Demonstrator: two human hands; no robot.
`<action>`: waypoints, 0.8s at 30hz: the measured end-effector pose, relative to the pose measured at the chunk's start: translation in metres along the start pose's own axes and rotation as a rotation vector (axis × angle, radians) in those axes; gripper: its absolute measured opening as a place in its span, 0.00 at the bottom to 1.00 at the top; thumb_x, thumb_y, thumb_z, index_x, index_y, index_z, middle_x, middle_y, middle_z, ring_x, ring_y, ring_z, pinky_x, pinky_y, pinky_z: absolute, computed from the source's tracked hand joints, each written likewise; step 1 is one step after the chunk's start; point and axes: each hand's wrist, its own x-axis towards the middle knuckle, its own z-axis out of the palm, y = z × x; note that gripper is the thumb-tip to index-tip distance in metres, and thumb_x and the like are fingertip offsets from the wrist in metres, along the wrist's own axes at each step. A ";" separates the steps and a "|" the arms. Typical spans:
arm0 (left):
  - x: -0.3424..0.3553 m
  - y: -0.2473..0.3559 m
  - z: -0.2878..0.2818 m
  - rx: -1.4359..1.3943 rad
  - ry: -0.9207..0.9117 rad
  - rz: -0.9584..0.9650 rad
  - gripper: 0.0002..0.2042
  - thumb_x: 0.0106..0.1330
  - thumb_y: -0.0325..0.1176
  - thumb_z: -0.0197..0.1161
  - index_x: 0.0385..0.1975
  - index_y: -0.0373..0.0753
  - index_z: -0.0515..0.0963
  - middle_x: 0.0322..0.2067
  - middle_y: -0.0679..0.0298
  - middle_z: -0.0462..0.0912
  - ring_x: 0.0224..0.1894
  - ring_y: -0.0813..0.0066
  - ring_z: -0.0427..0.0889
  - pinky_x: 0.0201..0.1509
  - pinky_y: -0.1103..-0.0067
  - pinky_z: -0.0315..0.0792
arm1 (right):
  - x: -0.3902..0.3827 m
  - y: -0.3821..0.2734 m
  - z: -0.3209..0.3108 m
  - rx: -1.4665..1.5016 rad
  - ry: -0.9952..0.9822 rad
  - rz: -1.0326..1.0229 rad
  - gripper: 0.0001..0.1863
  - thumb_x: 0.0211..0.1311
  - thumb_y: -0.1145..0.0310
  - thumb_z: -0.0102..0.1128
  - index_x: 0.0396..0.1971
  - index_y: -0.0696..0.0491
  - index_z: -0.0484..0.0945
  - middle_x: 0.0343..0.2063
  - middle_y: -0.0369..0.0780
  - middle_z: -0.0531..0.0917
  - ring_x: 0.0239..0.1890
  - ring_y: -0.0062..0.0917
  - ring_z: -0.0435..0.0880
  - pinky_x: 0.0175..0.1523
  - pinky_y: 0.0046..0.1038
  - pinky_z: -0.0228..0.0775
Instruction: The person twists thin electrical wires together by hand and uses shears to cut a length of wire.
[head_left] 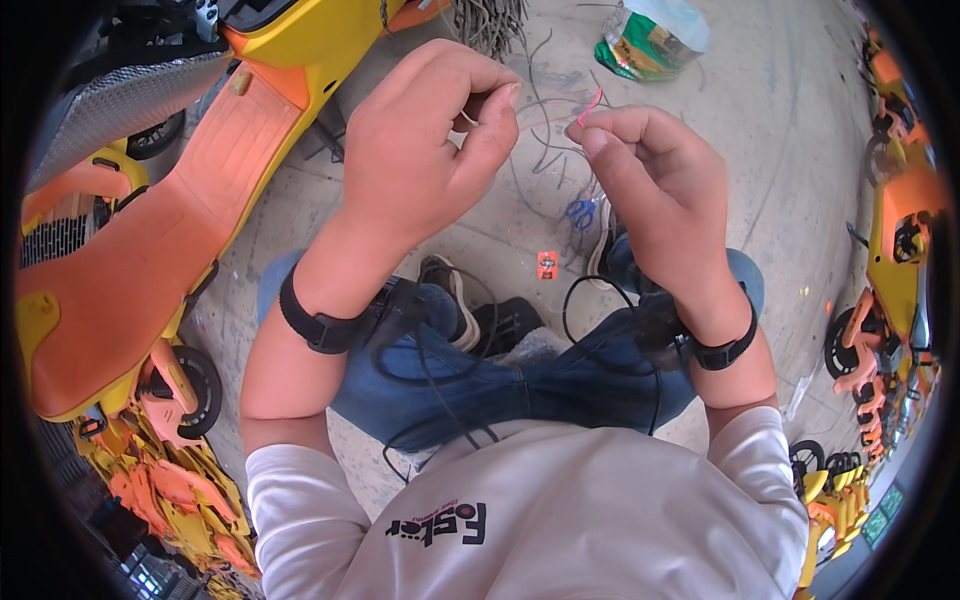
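My right hand (pixel 655 170) pinches a thin bright pink strand (pixel 591 107) between thumb and forefinger, and one end of it sticks up above the fingertips. It looks like a thin wire or thread; I cannot tell which. Level with it on the left, my left hand (pixel 430 135) is closed, thumb pressed to the curled forefinger. Whatever sits in that pinch is hidden. A gap separates the two hands, and a faint pinkish line shows on the floor side between them. Below my right hand lies a pair of scissors with blue handles (pixel 581 211), beside my shoe.
Grey cables (pixel 490 25) lie bundled at the far side, with loose strands trailing toward me. A green and white bag (pixel 655 42) stands behind my right hand. A small orange card (pixel 547 265) lies between my feet. Yellow-orange scooter bodies (pixel 150 240) flank me.
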 end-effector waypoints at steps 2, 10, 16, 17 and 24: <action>-0.001 0.003 0.000 -0.093 -0.024 -0.015 0.03 0.59 0.23 0.61 0.32 0.34 0.76 0.33 0.62 0.78 0.28 0.80 0.77 0.29 0.85 0.71 | 0.001 -0.002 0.000 0.023 -0.017 0.062 0.06 0.62 0.74 0.55 0.34 0.60 0.78 0.20 0.27 0.75 0.21 0.04 0.64 0.23 0.11 0.55; -0.008 0.012 0.009 -0.925 -0.230 -0.448 0.10 0.65 0.28 0.58 0.44 0.33 0.73 0.44 0.59 0.78 0.36 0.79 0.79 0.33 0.86 0.73 | 0.008 -0.008 -0.012 0.324 -0.227 0.336 0.09 0.63 0.67 0.54 0.35 0.57 0.79 0.16 0.26 0.72 0.16 0.06 0.62 0.20 0.13 0.50; -0.004 0.003 -0.004 -0.526 -0.315 -0.277 0.09 0.65 0.27 0.58 0.42 0.32 0.74 0.34 0.64 0.77 0.33 0.81 0.77 0.34 0.85 0.73 | 0.008 -0.010 -0.012 0.288 -0.224 0.369 0.09 0.63 0.67 0.55 0.35 0.56 0.79 0.14 0.26 0.71 0.14 0.06 0.61 0.18 0.13 0.48; -0.004 0.007 -0.006 -0.558 -0.336 -0.342 0.08 0.65 0.28 0.58 0.40 0.32 0.74 0.33 0.64 0.77 0.33 0.81 0.77 0.35 0.85 0.72 | 0.008 -0.010 -0.013 0.287 -0.233 0.376 0.09 0.63 0.67 0.55 0.34 0.56 0.79 0.14 0.26 0.71 0.13 0.06 0.60 0.17 0.14 0.47; 0.000 0.011 -0.009 -0.832 -0.363 -0.481 0.08 0.67 0.32 0.57 0.36 0.33 0.73 0.31 0.65 0.76 0.33 0.80 0.76 0.38 0.82 0.72 | 0.007 -0.006 -0.012 0.446 -0.296 0.330 0.08 0.63 0.68 0.56 0.34 0.57 0.79 0.13 0.27 0.71 0.12 0.07 0.60 0.17 0.13 0.47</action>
